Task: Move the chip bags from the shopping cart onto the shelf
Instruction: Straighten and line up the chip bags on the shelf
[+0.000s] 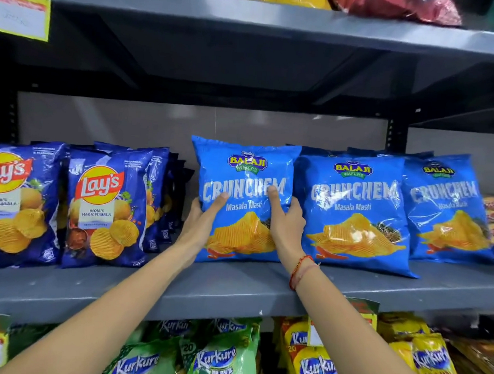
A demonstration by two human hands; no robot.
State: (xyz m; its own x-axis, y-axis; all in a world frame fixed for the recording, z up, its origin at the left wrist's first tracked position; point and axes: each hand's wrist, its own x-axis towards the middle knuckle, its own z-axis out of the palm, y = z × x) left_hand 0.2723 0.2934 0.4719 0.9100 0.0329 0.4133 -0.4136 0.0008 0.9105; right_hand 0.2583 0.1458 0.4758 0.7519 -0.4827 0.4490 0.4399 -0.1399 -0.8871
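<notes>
Holding Crunchem bag [243, 201] upright mid-frame on shelf [234, 289], left hand [202, 216] and right hand [285, 217] grip clamping its sides; gap beside Lay's bags [104, 208] at left.

Middle shelf [234, 289]: three light-blue chip bags [243, 201] in front, two dark-blue chip bags [104, 208] in front, two hands [201, 216].

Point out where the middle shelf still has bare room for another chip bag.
Bare patches: the gap between the Lay's bags and the held Crunchem bag, and the shelf's front strip before the bags. Right of the held bag, the other Crunchem bags stand packed, overlapping.
</notes>
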